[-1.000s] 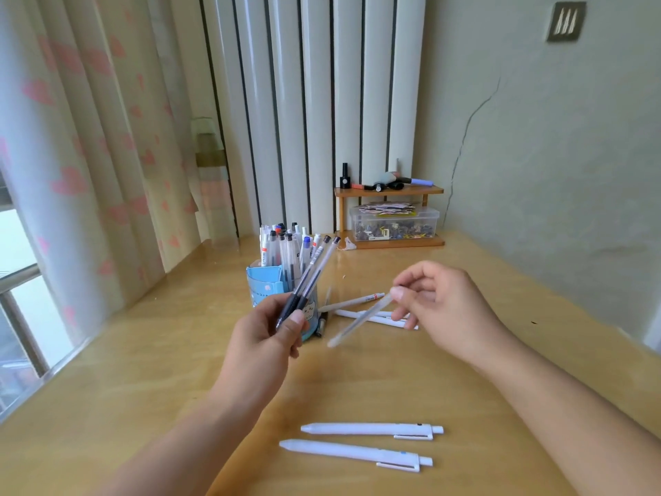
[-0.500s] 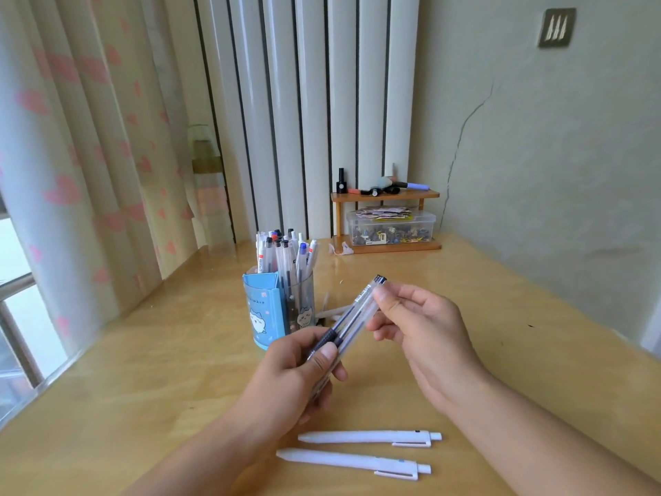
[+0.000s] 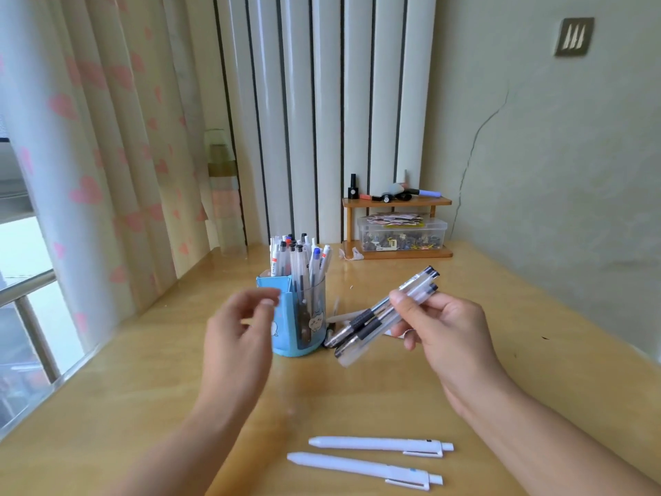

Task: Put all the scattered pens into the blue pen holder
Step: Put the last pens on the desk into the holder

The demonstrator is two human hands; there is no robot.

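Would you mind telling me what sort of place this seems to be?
Probably a home desk in a bedroom or study corner: a wooden desk under a window with heart-print curtains, a blue pen holder full of pens, and a small wooden shelf of odds and ends.

Your left hand (image 3: pixel 239 338) is motion-blurred and covers part of the blue pen holder (image 3: pixel 286 327). Your right hand (image 3: pixel 438 332) and the clear pens (image 3: pixel 379 316) it grips hide most of the pens lying beyond.
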